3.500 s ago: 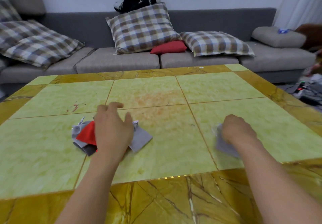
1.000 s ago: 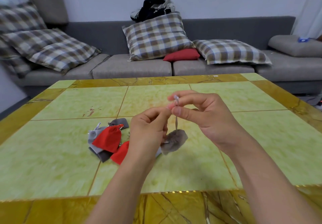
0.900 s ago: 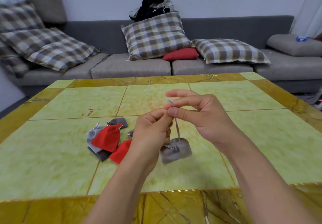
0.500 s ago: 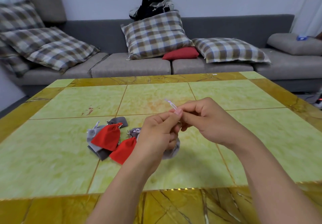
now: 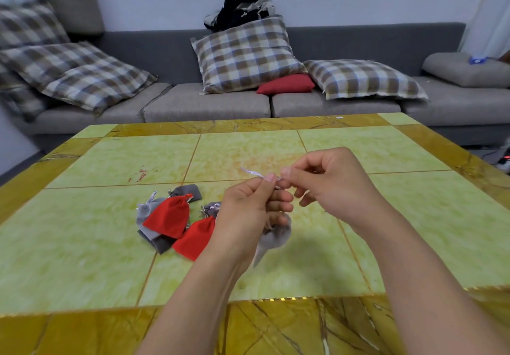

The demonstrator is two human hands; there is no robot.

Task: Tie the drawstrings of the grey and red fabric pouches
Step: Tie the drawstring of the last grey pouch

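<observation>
1. Head view: your left hand (image 5: 248, 211) pinches the drawstring (image 5: 255, 174) between thumb and forefinger, and the grey pouch (image 5: 273, 237) hangs below it, above the table (image 5: 82, 244).
2. Your right hand (image 5: 331, 186) pinches the same drawstring just beside the left, fingertips almost touching.
3. The string's free end runs up and left from the pinch; the pouch lies straight down from it. Both hands are equally near, so the knot likely turns on the right hand looping that end.
4. The other pouches (image 5: 171, 216), red and grey, lie heaped left of your left hand.
5. Against half a second ago, your hands sit slightly further right and the pouch shows more below the left.
</observation>
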